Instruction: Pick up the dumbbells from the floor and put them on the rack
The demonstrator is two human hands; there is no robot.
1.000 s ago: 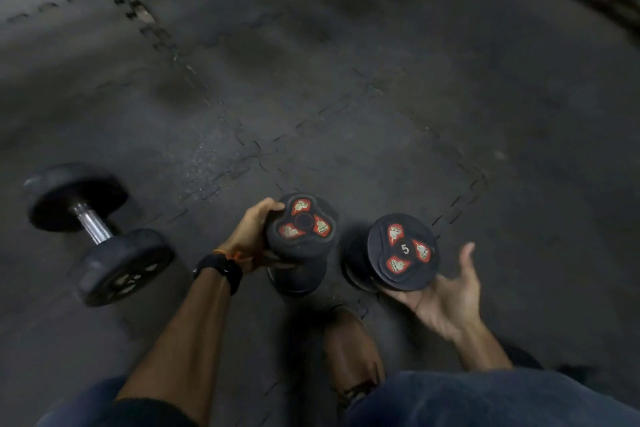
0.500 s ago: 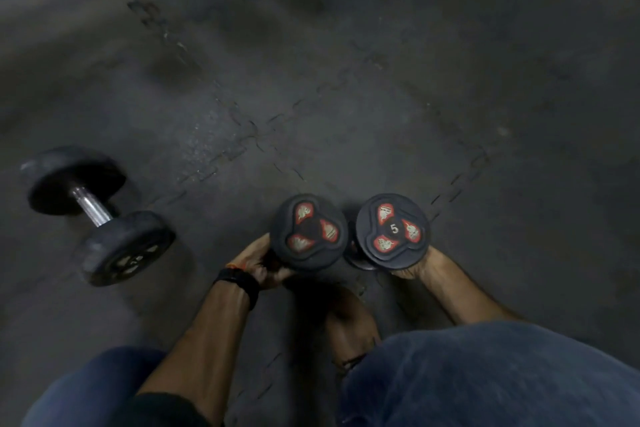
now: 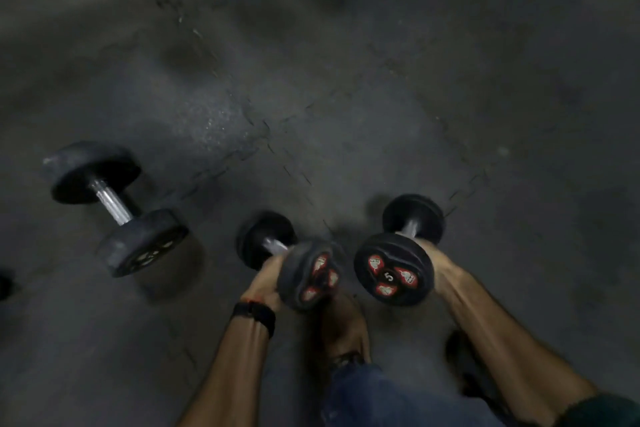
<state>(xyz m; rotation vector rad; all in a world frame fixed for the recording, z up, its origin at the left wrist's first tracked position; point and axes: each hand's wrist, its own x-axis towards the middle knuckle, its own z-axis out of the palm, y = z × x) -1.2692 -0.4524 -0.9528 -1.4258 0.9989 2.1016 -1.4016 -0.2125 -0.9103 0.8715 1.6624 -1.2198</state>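
We are on the picking-up step: near the bottom middle, our left hand (image 3: pixel 268 282) and right hand (image 3: pixel 431 258) each wrap around a small dumbbell (image 3: pixel 393 269), while a bigger dumbbell (image 3: pixel 116 208) waits on the floor (image 3: pixel 381 62) at left, and next we must find the rack, which we cannot see.

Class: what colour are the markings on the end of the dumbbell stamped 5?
Red on black, head view.

- Three dumbbells in all; two small ones with red-marked end plates, the left small dumbbell (image 3: pixel 291 262) and the right small dumbbell (image 3: pixel 401 253); one larger dumbbell (image 3: pixel 116 208) with a chrome bar
- Two hands: left hand (image 3: pixel 266 282); right hand (image 3: pixel 431 256)
- One dark wristband (image 3: pixel 254 315)
- One brown shoe (image 3: pixel 344 329)
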